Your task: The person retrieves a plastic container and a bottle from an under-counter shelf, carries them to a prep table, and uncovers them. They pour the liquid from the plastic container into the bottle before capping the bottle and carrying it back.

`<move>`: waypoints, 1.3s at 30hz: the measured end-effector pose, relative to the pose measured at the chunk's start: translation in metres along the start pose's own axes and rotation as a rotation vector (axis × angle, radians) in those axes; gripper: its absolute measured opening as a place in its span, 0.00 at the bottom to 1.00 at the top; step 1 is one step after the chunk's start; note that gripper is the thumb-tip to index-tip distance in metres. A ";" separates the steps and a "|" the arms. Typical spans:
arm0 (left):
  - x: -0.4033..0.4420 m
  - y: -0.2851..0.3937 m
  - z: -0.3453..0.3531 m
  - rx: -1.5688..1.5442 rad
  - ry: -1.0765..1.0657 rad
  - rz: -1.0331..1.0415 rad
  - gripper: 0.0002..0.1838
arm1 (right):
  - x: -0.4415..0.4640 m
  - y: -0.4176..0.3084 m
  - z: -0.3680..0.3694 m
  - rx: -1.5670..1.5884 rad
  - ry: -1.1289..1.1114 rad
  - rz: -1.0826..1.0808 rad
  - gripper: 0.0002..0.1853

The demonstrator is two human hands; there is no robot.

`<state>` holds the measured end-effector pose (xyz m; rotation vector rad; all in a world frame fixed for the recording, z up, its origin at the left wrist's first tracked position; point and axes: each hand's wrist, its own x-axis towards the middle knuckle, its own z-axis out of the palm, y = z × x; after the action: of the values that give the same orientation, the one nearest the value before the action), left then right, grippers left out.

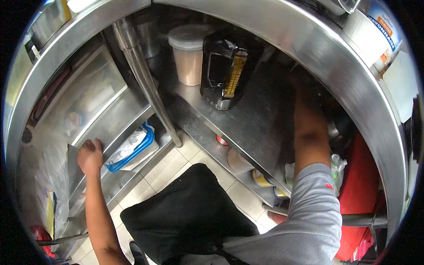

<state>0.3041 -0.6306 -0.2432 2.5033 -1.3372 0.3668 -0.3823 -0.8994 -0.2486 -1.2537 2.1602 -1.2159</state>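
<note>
My left hand (90, 157) is at the front edge of a steel shelf (115, 115) on the left, its fingers curled against the metal. Just right of it, one level lower, sits a blue-rimmed plastic container (132, 150) with white wrapping inside. My right forearm (311, 128) reaches deep over the dark middle shelf (247, 119) under the counter. Shadow hides the right hand, so its fingers and anything in them cannot be made out. Left of that arm stand a dark bottle with a yellow label (225, 73) and a lidded clear tub of pinkish-beige contents (189, 55).
The steel counter rim (309, 33) curves overhead, with a mayonnaise tub (375, 33) on top at right. A steel post (141, 75) stands between the shelves. A red object (360, 185) is right of my sleeve. Cans (261, 178) sit on the lower shelf above the tiled floor (201, 159).
</note>
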 end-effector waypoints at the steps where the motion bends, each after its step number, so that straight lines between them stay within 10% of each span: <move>1: 0.000 -0.001 0.001 -0.017 0.011 0.001 0.22 | 0.002 -0.005 -0.003 -0.054 -0.006 -0.018 0.14; 27: 0.004 0.002 0.000 0.012 -0.057 -0.039 0.24 | -0.065 -0.141 -0.040 -0.752 -0.721 -0.256 0.12; 30: 0.002 -0.001 0.001 0.003 -0.069 -0.041 0.24 | -0.070 -0.080 -0.028 -0.931 -0.195 -0.820 0.11; 39: 0.004 -0.006 0.001 0.013 -0.052 0.006 0.24 | -0.216 -0.088 -0.036 -0.813 -0.417 -1.045 0.08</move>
<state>0.3111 -0.6312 -0.2437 2.5359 -1.3663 0.3147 -0.2432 -0.7217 -0.1787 -2.8630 1.6673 -0.1528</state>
